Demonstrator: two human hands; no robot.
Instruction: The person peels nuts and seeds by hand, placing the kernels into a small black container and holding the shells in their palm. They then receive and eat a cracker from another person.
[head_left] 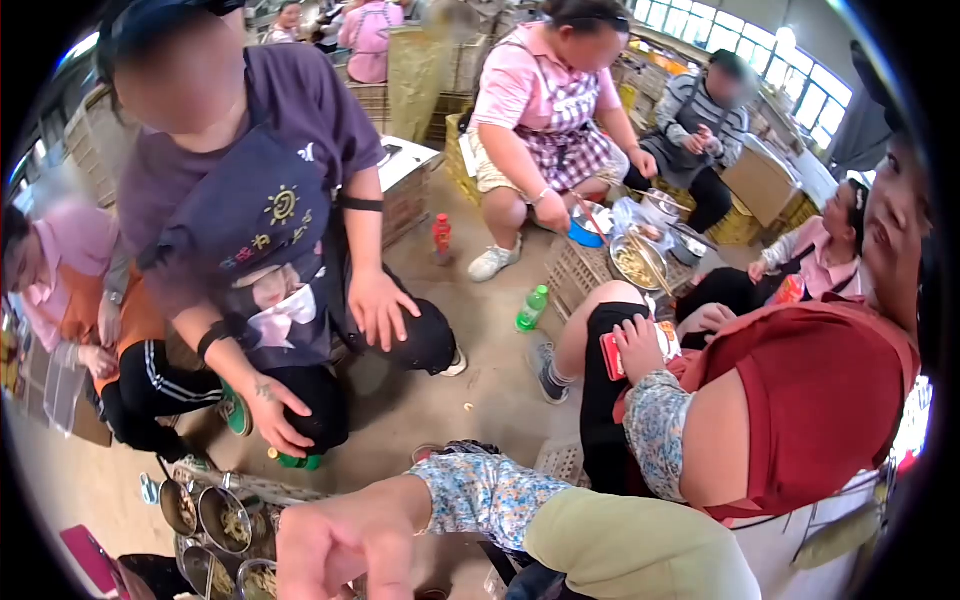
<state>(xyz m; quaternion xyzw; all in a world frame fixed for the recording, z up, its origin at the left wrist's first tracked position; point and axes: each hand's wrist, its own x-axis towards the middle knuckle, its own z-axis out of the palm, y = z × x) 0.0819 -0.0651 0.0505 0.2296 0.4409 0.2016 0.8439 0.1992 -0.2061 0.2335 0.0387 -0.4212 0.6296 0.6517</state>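
Observation:
My right hand [350,530] reaches in from the bottom right, in a floral cuff [490,490] under an olive sleeve [630,540]. Its fingers point down and look apart, though their tips are cut off by the lower edge; I see nothing held in it. Just left of it are several metal bowls of food, among them one bowl [228,520] nearest the middle of the group and another bowl [180,505] farther left. Chopsticks rest in at least one of them. My left hand is out of view.
A person in a dark apron [270,230] squats ahead. Right of me, a person in a red apron [820,410] has a hand by a red-and-white item [612,357]. A green bottle [532,308] and red bottle [441,238] stand on the floor. Farther back, people sit around a food bowl [638,263].

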